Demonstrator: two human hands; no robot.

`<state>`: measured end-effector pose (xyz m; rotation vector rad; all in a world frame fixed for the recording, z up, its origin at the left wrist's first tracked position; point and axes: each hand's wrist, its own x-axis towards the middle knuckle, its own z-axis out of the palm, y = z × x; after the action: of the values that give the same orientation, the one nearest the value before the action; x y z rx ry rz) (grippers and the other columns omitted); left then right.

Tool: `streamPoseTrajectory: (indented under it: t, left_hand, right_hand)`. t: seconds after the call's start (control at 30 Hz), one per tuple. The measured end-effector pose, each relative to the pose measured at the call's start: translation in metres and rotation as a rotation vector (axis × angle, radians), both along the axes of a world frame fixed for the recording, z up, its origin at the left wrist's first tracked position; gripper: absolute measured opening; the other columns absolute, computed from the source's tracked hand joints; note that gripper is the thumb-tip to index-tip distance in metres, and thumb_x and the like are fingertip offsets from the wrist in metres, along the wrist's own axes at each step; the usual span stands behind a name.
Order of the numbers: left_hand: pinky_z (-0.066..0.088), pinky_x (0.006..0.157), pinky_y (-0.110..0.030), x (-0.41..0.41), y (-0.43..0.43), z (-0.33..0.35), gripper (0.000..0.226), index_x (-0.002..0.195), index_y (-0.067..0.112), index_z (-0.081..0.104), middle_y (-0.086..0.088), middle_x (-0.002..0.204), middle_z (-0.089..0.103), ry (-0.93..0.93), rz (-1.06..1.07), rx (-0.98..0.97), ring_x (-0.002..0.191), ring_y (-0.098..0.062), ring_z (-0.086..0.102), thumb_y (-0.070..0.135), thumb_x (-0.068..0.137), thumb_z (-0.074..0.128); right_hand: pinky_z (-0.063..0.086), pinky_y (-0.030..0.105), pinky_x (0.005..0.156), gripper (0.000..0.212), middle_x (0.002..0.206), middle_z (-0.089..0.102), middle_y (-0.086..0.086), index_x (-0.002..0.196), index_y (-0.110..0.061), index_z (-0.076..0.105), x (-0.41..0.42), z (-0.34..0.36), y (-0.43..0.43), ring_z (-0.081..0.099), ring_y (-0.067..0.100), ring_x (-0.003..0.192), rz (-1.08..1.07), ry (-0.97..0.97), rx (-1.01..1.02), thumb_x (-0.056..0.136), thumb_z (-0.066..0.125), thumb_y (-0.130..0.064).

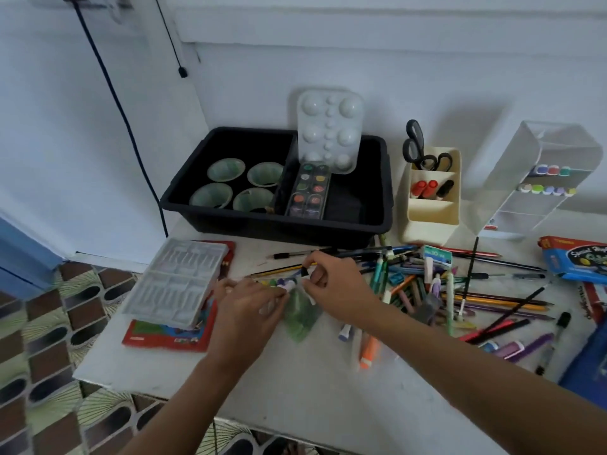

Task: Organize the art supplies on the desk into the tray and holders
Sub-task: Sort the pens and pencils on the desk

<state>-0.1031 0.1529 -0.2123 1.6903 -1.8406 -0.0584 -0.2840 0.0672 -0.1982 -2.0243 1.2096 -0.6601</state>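
Head view: both hands meet at desk centre over a green pouch (pixel 299 311) with small coloured tubes (pixel 281 283) at its top. Left hand (pixel 249 300) grips the pouch's upper edge; right hand (pixel 331 284) pinches a black-capped piece (pixel 304 272) just above it. From the hands, black tray (pixel 279 231) lies at 12 o'clock, cream holder (pixel 430 221) and clear holder (pixel 525 152) toward 2 o'clock, loose pencils and pens (pixel 460 290) at 3 o'clock.

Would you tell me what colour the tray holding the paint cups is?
The tray is black, seen best in the head view.
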Motion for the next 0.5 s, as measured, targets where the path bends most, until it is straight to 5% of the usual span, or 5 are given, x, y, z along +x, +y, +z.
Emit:
streamPoseTrajectory:
  t: [0.2, 0.5]
  left_hand:
    - [0.04, 0.083, -0.05, 0.002, -0.003, -0.01, 0.023, 0.084, 0.027, 0.078, 0.012, 0.083, 0.069, -0.005, -0.032, 0.051, 0.085, -0.014, 0.058, 0.044, 0.088, 0.063]
    - [0.025, 0.086, -0.036, 0.02, -0.012, -0.012, 0.025, 0.087, 0.032, 0.073, 0.019, 0.093, 0.057, 0.047, -0.127, 0.077, 0.092, -0.002, 0.047, 0.049, 0.087, 0.055]
  right_hand:
    - [0.053, 0.027, 0.063, 0.013, 0.062, 0.066, -0.007, 0.093, -0.024, 0.064, 0.015, -0.007, 0.003, 0.061, 0.004, 0.059, -0.075, 0.079, -0.071, 0.086, 0.074, -0.027]
    - [0.052, 0.026, 0.081, 0.017, 0.099, 0.072, -0.004, 0.104, -0.017, 0.077, 0.009, -0.006, 0.009, 0.061, 0.008, 0.086, 0.027, 0.123, -0.133, 0.089, 0.074, -0.023]
